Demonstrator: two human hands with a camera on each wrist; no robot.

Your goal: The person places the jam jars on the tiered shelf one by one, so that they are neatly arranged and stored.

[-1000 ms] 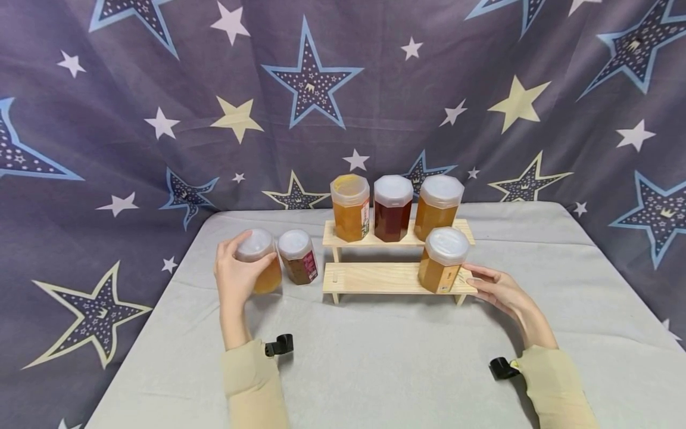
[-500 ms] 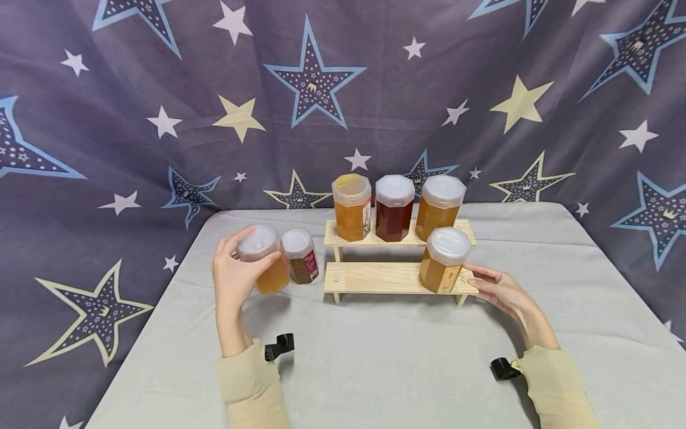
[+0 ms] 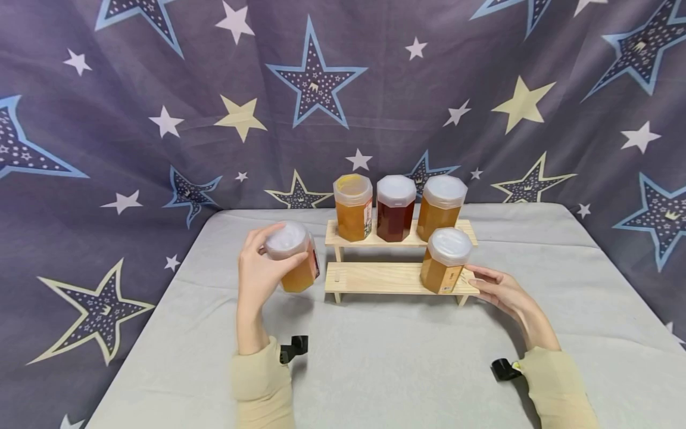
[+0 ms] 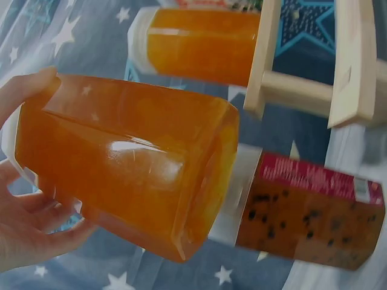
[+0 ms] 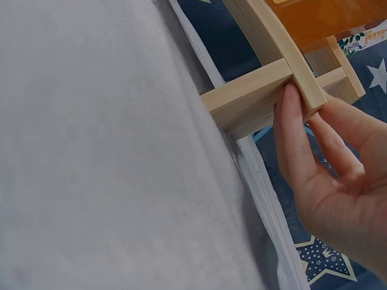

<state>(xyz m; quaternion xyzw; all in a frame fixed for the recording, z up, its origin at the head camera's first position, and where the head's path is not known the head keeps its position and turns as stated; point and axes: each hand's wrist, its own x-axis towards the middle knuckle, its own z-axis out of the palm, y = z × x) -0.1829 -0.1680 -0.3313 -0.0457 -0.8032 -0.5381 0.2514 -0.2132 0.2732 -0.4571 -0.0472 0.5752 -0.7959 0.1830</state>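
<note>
My left hand (image 3: 262,268) grips a honey jar (image 3: 296,275) near its white lid, thumb in front and fingers behind. In the left wrist view the amber jar is tilted, its base toward the middle. Behind it stands a brown jar with dark specks and a pink label (image 4: 311,211), mostly hidden in the head view. My right hand (image 3: 501,292) pinches the right end of a two-step wooden shelf (image 3: 375,277) at the lower board. Beside those fingers, a honey jar with an orange label (image 3: 442,268) sits on that board.
On the upper board stand an amber jar with yellow residue under its lid (image 3: 352,217), a dark red jar (image 3: 395,217) and another amber jar (image 3: 436,217). A grey cloth (image 3: 396,357) covers the table; a star-patterned curtain (image 3: 375,125) hangs behind.
My left hand has raised the honey jar off the cloth and carried it right, across in front of the specked jar. My right hand stays at the shelf's end.
</note>
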